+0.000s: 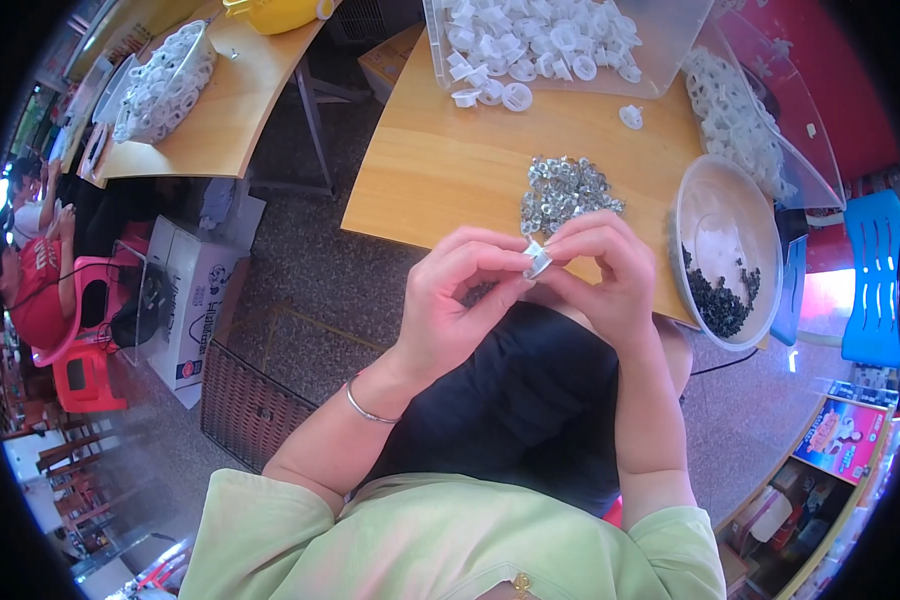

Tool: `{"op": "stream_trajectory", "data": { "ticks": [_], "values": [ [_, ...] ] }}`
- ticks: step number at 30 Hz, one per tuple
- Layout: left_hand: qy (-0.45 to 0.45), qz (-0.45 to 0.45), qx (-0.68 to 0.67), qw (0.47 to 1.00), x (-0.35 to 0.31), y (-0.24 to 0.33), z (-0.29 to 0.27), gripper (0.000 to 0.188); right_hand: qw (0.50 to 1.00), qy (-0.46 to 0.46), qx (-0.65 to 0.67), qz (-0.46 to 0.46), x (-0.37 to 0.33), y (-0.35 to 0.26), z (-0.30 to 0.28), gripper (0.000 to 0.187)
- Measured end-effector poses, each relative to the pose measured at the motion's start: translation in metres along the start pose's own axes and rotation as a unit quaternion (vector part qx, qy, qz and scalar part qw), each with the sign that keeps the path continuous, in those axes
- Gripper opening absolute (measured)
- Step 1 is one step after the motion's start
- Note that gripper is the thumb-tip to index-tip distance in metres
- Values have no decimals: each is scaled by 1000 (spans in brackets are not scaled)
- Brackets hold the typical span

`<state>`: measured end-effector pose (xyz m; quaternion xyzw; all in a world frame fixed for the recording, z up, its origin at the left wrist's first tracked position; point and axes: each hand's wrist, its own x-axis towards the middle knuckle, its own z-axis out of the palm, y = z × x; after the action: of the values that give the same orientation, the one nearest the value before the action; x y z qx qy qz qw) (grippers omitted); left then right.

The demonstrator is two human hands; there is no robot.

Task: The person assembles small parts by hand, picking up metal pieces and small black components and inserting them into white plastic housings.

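Note:
Both hands meet over my lap, just off the table's near edge. Between the fingertips of my left hand [460,290] is a small white plastic part [538,262] with a shiny metal look on one side. My right hand [610,275] pinches at the same part from the other side; whether it also has a separate small piece, I cannot make out. Just beyond the fingers, a pile of small silvery metal clips [562,190] lies on the wooden table [430,150]. A single white plastic part [631,117] rests farther back on the table.
At the back a clear bin [660,70] holds many white plastic parts. To the right stand a round bowl [727,190] with small black pieces and another clear container [820,150]. Left are a second table [240,100], a brown woven basket [260,400] and a seated person [45,270].

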<state>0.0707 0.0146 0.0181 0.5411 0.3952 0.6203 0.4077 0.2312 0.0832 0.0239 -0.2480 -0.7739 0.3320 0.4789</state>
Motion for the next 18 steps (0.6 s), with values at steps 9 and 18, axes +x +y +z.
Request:
{"op": "stream_trajectory", "data": {
  "ticks": [9, 18],
  "values": [
    [-5, -4, -9, 1000, -1, 1, -1, 19, 999, -6, 28, 15, -1, 2, 0, 21],
    [4, -10, -13, 1000, -1, -1, -2, 19, 997, 3, 64, 52, -3, 1, 4, 22]
  ]
}}
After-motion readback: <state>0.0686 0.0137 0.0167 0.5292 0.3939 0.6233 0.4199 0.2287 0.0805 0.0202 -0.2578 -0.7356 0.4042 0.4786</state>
